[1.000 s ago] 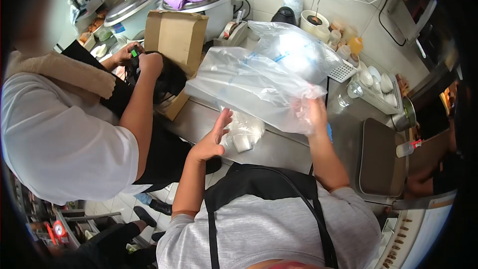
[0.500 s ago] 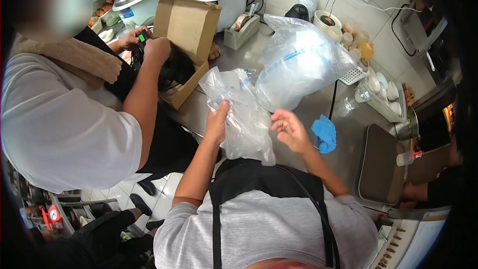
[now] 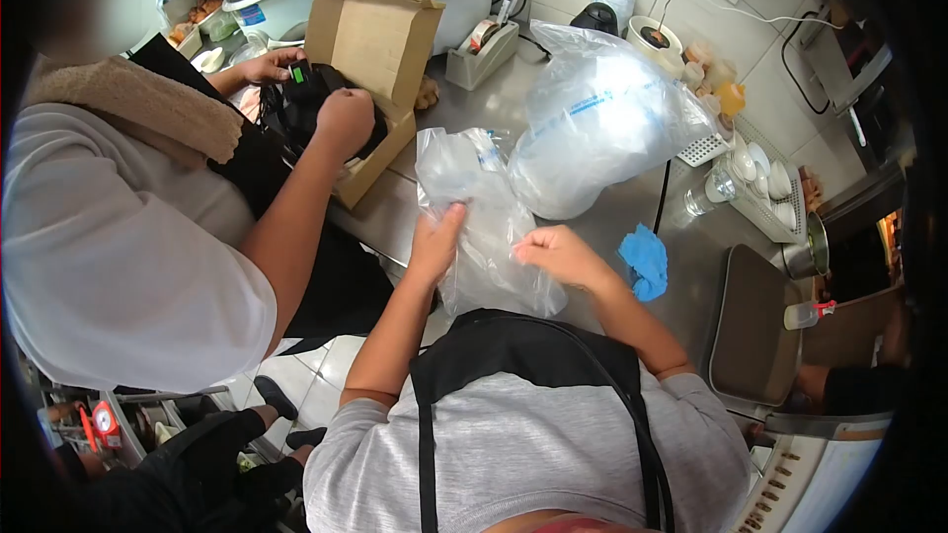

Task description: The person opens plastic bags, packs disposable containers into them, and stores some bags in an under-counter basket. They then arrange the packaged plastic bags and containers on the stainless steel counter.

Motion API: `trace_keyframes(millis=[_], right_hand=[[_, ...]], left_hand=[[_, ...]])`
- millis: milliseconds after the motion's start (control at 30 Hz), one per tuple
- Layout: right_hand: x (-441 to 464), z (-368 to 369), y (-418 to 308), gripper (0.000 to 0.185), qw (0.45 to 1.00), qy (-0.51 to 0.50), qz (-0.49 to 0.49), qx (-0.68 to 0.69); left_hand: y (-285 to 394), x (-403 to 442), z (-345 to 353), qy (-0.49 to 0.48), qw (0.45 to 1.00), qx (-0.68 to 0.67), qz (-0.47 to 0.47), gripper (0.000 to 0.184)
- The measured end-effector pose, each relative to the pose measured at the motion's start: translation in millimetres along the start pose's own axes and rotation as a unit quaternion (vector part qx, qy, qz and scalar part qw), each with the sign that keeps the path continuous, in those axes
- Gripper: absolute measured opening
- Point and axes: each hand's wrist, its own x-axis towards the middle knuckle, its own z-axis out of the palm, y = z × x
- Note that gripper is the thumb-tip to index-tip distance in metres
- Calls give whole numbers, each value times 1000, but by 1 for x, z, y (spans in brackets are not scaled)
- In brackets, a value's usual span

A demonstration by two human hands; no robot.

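Observation:
A clear plastic bag (image 3: 494,271) hangs loose in front of my chest, over the counter's near edge. My left hand (image 3: 436,245) grips its left side, thumb on top. At its right side my right hand (image 3: 553,257) is closed in a pinch on the plastic. Just beyond lies a large, full-looking clear plastic bag (image 3: 602,118) with blue print; its contents are blurred by the plastic. A crumpled blue cloth or glove (image 3: 645,262) rests on the counter to the right of my right hand.
At left, a co-worker (image 3: 138,237) handles a black item in an open cardboard box (image 3: 375,39). A tape dispenser (image 3: 482,51) stands behind. On the right are a brown tray (image 3: 755,326), a dish rack (image 3: 765,188) and a squeeze bottle (image 3: 805,315). Rice cookers (image 3: 454,0) line the back.
My right hand has moved left and closed on the bag's right side; its fingers were apart before. The bag has shifted slightly right. The co-worker's hand has moved over the black item.

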Motion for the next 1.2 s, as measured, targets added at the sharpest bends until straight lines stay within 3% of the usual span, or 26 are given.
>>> trace_keyframes(millis=[233, 433, 633, 733, 833, 933, 967, 1000, 1033, 1067, 1100, 1200], right_hand=[[-6, -21, -5, 14, 986, 94, 12, 134], [-5, -18, -2, 12, 986, 100, -2, 136], [-8, -4, -5, 18, 989, 74, -18, 123], [-7, -11, 6, 19, 996, 85, -5, 34], [-8, -14, 5, 18, 992, 99, -41, 67], [-9, -17, 6, 15, 990, 81, -59, 103], [-10, -15, 2, 15, 988, 75, -61, 123], [-12, -14, -3, 16, 985, 68, -63, 143], [-13, -12, -5, 16, 983, 61, -65, 162], [-13, -11, -3, 17, 979, 51, -68, 186], [-11, -10, 0, 19, 975, 40, -70, 209], [-11, 1, -4, 21, 973, 13, -43, 228]], left_hand=[[1, 3, -16, 0, 999, -31, -40, 37], [6, 2, -9, 34, 999, -24, -26, 25], [-1, 1, -12, 43, 999, 1, -11, 25], [-1, 2, -19, 31, 999, 9, -12, 26], [3, 4, -23, 27, 1000, -7, -13, 27], [36, -10, -12, 37, 992, -4, -119, 35], [46, -15, -9, -52, 977, -176, -108, 40], [55, -20, -6, -140, 925, -341, -93, 45], [59, -23, -6, -223, 838, -493, -75, 51], [62, -24, -3, -260, 800, -537, -70, 50], [62, -23, -1, -257, 796, -542, -76, 50], [44, -31, 12, -215, 828, -505, -118, 50]])
